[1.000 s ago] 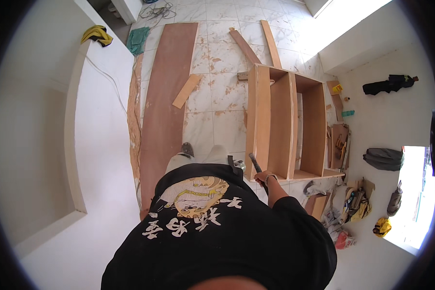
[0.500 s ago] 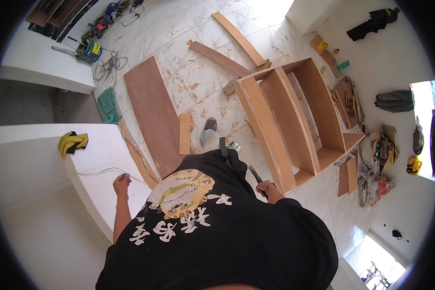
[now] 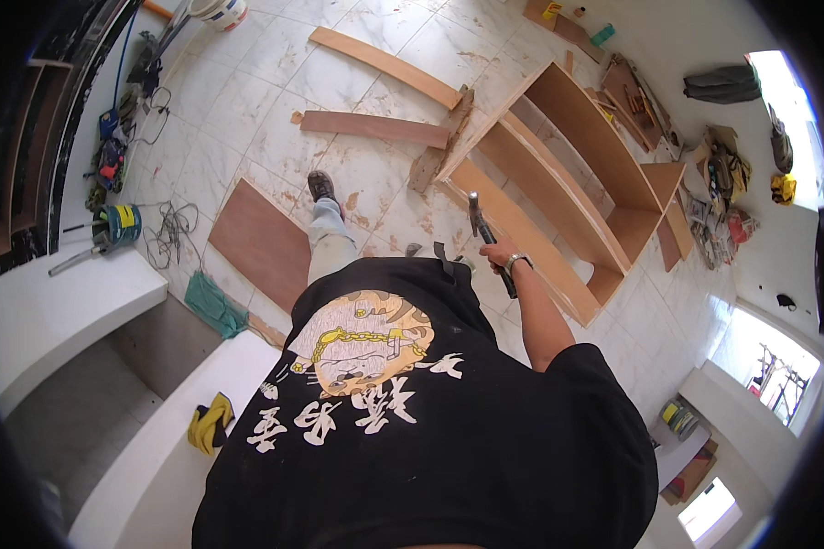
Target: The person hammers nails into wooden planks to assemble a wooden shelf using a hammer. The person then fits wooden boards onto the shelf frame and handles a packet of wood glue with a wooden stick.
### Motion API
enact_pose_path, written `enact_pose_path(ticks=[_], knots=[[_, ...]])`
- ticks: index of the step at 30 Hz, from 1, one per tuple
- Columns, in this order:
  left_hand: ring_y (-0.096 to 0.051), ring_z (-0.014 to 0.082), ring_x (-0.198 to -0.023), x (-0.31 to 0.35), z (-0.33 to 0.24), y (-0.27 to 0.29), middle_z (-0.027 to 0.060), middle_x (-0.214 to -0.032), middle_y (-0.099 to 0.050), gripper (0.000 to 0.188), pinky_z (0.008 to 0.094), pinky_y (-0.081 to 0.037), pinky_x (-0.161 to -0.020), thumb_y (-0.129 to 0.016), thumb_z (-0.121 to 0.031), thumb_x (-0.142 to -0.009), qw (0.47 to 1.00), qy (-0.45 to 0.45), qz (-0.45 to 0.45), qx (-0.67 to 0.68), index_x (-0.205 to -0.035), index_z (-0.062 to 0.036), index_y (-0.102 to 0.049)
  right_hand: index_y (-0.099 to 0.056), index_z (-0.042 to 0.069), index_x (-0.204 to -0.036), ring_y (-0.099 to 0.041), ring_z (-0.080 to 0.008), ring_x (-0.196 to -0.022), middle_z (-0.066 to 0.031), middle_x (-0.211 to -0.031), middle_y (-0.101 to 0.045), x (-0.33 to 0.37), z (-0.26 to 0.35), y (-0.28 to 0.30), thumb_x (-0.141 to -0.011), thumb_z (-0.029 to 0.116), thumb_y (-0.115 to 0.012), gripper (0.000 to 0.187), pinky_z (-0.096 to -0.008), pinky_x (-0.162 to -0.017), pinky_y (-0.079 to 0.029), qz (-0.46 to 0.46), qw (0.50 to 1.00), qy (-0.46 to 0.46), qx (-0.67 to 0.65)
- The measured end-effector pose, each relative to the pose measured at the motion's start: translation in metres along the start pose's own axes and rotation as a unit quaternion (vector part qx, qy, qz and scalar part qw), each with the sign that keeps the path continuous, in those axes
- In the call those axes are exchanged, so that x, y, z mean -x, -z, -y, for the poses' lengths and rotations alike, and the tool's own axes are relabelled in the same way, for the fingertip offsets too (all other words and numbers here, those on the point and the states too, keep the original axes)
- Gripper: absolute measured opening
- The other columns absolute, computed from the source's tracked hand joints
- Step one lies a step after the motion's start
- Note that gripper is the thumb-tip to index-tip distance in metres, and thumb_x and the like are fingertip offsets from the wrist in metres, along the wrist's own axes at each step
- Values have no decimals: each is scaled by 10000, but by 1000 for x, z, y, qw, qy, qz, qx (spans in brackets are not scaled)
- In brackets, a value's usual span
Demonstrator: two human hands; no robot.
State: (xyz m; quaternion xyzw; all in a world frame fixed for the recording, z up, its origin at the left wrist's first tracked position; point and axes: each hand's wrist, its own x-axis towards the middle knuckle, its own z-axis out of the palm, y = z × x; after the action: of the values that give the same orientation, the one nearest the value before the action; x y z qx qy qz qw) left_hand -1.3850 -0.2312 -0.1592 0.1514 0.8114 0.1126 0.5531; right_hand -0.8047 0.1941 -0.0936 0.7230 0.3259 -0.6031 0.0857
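My right hand (image 3: 499, 252) grips a hammer (image 3: 475, 212) by its dark handle, with the head pointing up and away from me. A watch or bracelet shows at that wrist. Just beyond and to the right lies an open wooden cabinet frame (image 3: 581, 128) with long inner boards, set at a slant on the tiles. The hammer appears in front of the frame's near board; whether it touches cannot be made out. My left hand is out of view.
A brown wooden panel (image 3: 261, 247) lies on the floor ahead left. Two planks (image 3: 375, 128) rest farther out. Cables (image 3: 169, 229), a bucket (image 3: 119, 226) and a green cloth (image 3: 215, 306) are at left. Yellow-black gloves (image 3: 211, 423) hang over a white ledge (image 3: 169, 421).
My right hand has come forward and up with the hammer, which now shows fully. My left hand, earlier over the white ledge with a thin cable by it, has left the view. My view has turned.
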Motion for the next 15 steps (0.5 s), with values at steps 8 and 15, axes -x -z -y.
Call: enact_pose_path(ticks=[8,15], knots=[[-661,136,-641,-182,-389,228,8,-804,-663,267,293,-476,-580,-671,-301,-941,992,-88,-69,62,-1058,-104,-535,-561,-5,-808,-552,-186,-452,-70,-605,-563,53,58,-75,-825,202,-677,238,-356,-412,-482,-107,985,-80,-108],[-670,143,-743,-242,-650,291,23,-851,-677,384,321,-495,-694,-588,-455,-982,984,-149,-75,-62,-1156,-112,-591,-560,17,-867,-580,-162,-473,-54,-629,-568,85,155,-90,-886,253,-659,257,-350,-426,-520,-104,931,6,-350]])
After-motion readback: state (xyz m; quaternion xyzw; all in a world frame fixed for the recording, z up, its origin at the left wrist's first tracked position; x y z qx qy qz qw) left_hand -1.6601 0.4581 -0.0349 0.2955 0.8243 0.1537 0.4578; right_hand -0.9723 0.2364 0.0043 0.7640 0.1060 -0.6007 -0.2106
